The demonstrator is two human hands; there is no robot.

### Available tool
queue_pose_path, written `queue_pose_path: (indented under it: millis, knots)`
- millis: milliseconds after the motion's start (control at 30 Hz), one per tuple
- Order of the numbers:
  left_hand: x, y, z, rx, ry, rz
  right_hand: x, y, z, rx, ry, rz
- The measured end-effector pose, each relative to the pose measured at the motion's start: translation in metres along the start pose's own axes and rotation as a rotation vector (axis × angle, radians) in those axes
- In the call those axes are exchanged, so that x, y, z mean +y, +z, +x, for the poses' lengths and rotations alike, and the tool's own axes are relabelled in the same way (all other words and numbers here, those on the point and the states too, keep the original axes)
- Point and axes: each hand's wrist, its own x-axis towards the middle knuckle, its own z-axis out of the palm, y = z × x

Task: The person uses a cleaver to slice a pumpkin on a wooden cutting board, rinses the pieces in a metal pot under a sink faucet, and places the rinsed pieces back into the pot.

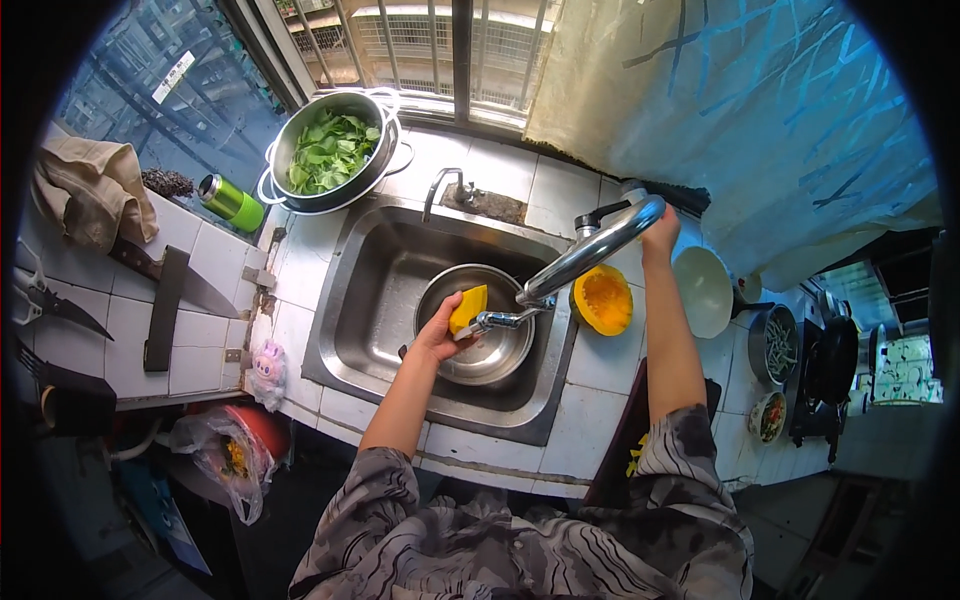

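My left hand (pixel 438 334) grips a cut piece of yellow pumpkin (pixel 470 306) over a stainless steel bowl (pixel 517 352) in the sink. The swivel nozzle (pixel 495 322) of the chrome faucet (pixel 592 251) comes down right beside the piece. My right hand (pixel 660 234) is up at the faucet's curved top, near the black lever (pixel 609 210); its fingers are mostly hidden behind the spout. A pumpkin half (pixel 603 300), its orange hollow facing up, rests on the tiled counter right of the steel sink (pixel 375 277).
Left of the sink stand nested pots (pixel 277 187) with green leaves (pixel 330 154). A knife (pixel 199 289) is in a wall rack, near a green bottle (pixel 231 204). To the right are a pale plate (pixel 702 292), a pan (pixel 772 345), a bowl of chopped food (pixel 769 418) and a dark board (pixel 626 427).
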Motion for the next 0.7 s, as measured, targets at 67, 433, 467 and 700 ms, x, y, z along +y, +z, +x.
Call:
queue_pose_path:
  millis: [67, 433, 467, 700]
  knots:
    - [0.005, -0.012, -0.012, -0.098, 0.004, -0.014, -0.008, -0.007, -0.033, 0.207, 0.243, 0.037]
    - [0.041, -0.062, -0.048, 0.161, 0.122, -0.365, -0.032, 0.04, -0.143, 0.231, 0.466, 0.483]
    - [0.037, -0.065, -0.052, 0.187, 0.139, -0.373, -0.054, 0.063, -0.187, -0.002, 0.59, 0.522]
    - [0.036, -0.027, -0.066, 0.02, 0.145, -0.361, 0.04, 0.157, -0.28, -0.185, 0.88, -0.613]
